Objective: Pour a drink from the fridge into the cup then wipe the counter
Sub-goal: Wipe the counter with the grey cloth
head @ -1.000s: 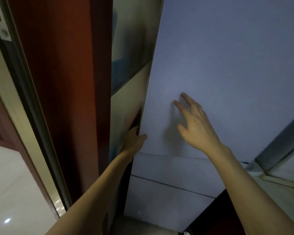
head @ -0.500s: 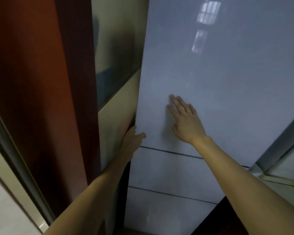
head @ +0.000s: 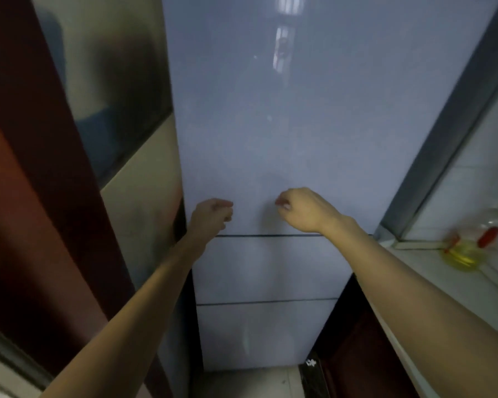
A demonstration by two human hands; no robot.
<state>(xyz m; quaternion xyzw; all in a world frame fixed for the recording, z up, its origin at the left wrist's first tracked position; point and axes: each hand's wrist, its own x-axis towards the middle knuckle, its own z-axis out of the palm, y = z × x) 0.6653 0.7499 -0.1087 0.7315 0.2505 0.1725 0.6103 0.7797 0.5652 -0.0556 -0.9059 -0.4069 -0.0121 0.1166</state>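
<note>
From the head camera, the only view there is, the fridge (head: 270,139) fills the middle of the scene: a tall pale blue-grey front with its big upper door running from twelve o'clock down past centre, and two lower fronts stacked under it toward six. Every seam looks tight, so I'd say the fridge is closed.

Both bare arms reach up from the bottom corners. The left hand (head: 210,215) sits just off centre at about eight o'clock, low on the upper door and a little in from its left edge, fingers curled into the palm with nothing in them. The right hand (head: 302,209) is opposite at about four o'clock, its fingers also bent under and holding nothing. Whether either hand touches the door I can't tell; the picture is soft there.

Out at four o'clock a pale counter (head: 431,282) runs along the right, with a clear bottle (head: 466,251) of yellow liquid standing on it near the wall. A dark red door frame (head: 41,225) takes up the nine o'clock side.

The drink is presumably inside the fridge, out of sight, and no cup shows anywhere. By my reckoning the job has hardly begun: opening the door, fetching, pouring and wiping are all left
</note>
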